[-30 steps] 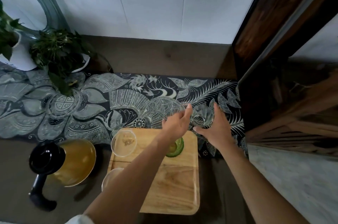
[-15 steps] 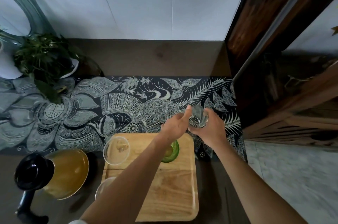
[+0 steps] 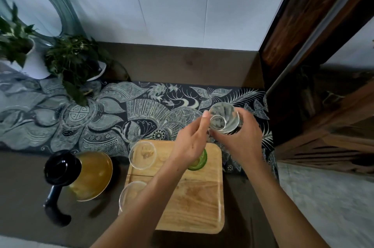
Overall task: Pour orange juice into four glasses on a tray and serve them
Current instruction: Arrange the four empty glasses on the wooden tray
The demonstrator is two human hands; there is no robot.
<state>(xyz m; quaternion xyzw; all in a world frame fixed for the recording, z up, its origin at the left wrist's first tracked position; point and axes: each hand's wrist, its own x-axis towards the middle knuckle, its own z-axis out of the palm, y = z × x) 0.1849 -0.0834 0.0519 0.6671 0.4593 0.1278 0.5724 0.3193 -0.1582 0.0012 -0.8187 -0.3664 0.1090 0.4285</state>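
The clear glass [image 3: 223, 120] was gripped in your right hand [image 3: 240, 140], fingers curled round it, just past the tray's [image 3: 192, 213] one o'clock corner, above the patterned cloth [image 3: 105, 118]. Your left hand [image 3: 190, 144] laid a straight finger against its side. The juice jug [image 3: 89, 175] stood at the tray's nine o'clock. On the tray, the green glass [image 3: 200, 163] was at twelve, the second glass [image 3: 142, 154] at ten and the third glass [image 3: 130, 193] at eight.

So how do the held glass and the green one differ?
The held glass is clear; the green glass is tinted. The held glass is gripped by the right hand over the cloth; the green glass stands on the tray, partly behind the left hand. Both open upward.
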